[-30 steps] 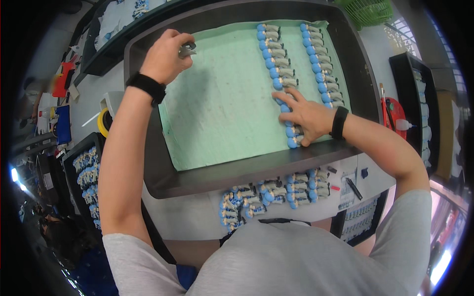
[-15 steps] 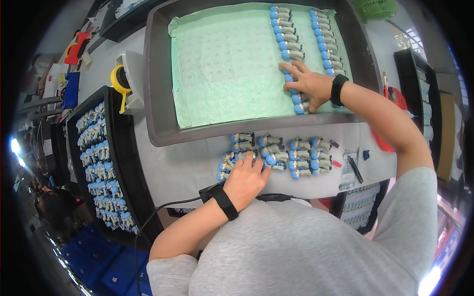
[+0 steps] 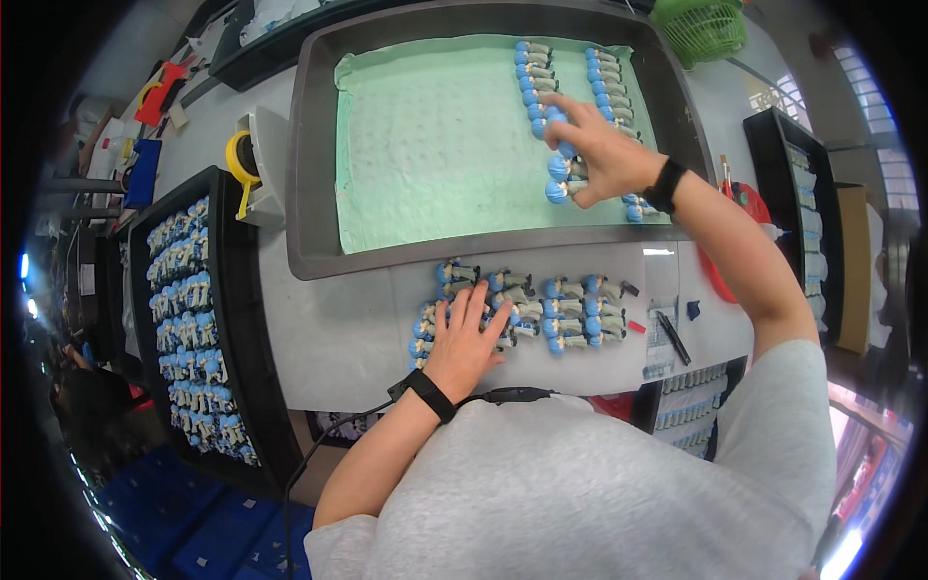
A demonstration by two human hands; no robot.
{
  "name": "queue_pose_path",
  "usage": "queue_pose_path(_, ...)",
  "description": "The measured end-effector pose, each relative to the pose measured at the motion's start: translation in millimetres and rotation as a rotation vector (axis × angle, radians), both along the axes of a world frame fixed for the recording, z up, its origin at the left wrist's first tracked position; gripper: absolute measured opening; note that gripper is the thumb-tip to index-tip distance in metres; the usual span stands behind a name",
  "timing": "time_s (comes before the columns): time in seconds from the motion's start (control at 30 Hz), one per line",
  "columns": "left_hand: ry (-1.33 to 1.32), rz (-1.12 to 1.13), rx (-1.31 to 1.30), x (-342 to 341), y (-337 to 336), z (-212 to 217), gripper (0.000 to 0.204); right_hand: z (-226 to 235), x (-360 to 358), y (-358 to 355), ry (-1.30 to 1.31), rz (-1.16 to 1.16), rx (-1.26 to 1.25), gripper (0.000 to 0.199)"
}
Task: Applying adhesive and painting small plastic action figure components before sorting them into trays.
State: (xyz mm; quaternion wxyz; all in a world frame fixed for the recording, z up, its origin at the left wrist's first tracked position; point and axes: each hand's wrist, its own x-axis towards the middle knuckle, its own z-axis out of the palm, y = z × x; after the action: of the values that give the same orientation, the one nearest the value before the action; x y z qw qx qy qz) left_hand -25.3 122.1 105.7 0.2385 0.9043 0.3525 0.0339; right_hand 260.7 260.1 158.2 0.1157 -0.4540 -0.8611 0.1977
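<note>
Small figurines with blue heads and grey bodies (image 3: 557,191) sit between the thumb and fingers of my right hand (image 3: 616,157), over the large brown tray (image 3: 314,145). Their heads look larger than those in the tray, as if raised. Two columns of similar figurines (image 3: 530,82) lie on the tray's green lining (image 3: 425,145). My left hand (image 3: 466,350) rests with spread fingers on a group of figurines on the table below the tray, partly hiding them. Beside that hand, more figurines (image 3: 570,309) lie in short rows.
A black tray packed with figurines (image 3: 193,329) stands at the left. Near it is a tape dispenser with yellow tape (image 3: 242,159). A black pen (image 3: 674,338) lies on the table at right. A green basket (image 3: 701,29) sits at the far right corner.
My right hand has moved away from the tray's near edge, and the figurines at its fingers have shifted with it. My left hand has spread its fingers more. The whole view has shifted slightly.
</note>
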Motion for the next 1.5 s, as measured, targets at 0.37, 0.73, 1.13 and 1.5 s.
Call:
queue_pose_path(0.37, -0.191, -0.065, 0.117, 11.4, 34.1, 39.3, 0.042, 26.9, -33.2, -164.3, -0.072, 0.026, -0.297, 0.054)
queue_pose_path(0.73, -0.095, -0.122, 0.081, 90.8, 175.0, 56.3, 0.054, -26.8, -41.1, -181.0, -0.278, -0.044, -0.197, 0.077)
queue_pose_path(1.13, 0.359, -0.177, 0.074, 207.4, 285.4, -19.6, 0.095, 32.3, 84.5, -51.1, -0.08, -0.359, 0.034, 0.043)
queue_pose_path(1.5, 0.303, -0.197, 0.06, 207.7, 279.5, -34.5, 0.078, -32.7, 96.8, -11.3, -0.79, -0.149, -0.408, 0.106)
